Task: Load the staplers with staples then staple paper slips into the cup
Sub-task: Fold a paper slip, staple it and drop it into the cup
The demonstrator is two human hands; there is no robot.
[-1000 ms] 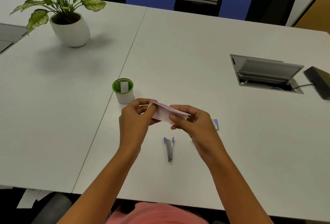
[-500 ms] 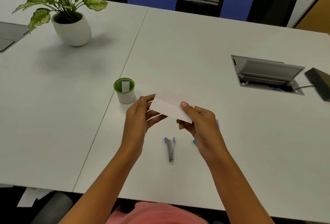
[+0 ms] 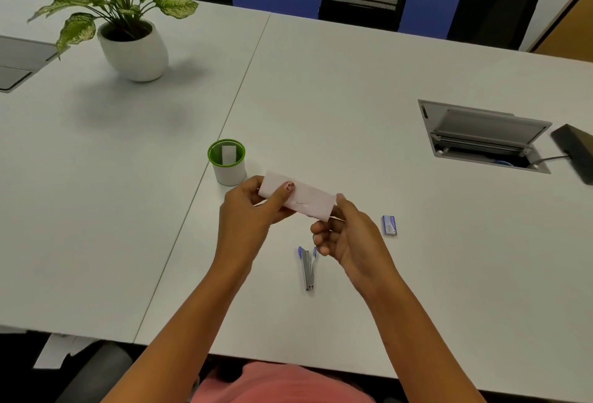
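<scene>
**While the left hand (image 3: pixel 247 219) and right hand (image 3: pixel 349 235) hold the paper slip (image 3: pixel 305 198), the stapler (image 3: pixel 308 269) lies on the worktop (image 3: pixel 353 97)**

As the slip is held above the worktop, tilted down to the right, the left hand pinches its left end, thumb on the near face and fingers (image 3: pixel 282 211) behind. The right hand's fingers (image 3: pixel 321 239) are curled, with the thumb against the slip's right end. Just behind the left hand stands the cup (image 3: pixel 229 171), white with a green rim, and one slip (image 3: pixel 228 154) stands upright inside it. The stapler lies flat below the right hand, apart from it. A small staple box (image 3: pixel 389 225) rests to the right of that hand. A potted plant (image 3: pixel 134 52) stands far left, and a cable hatch (image 3: pixel 481 136) is open far right.
</scene>
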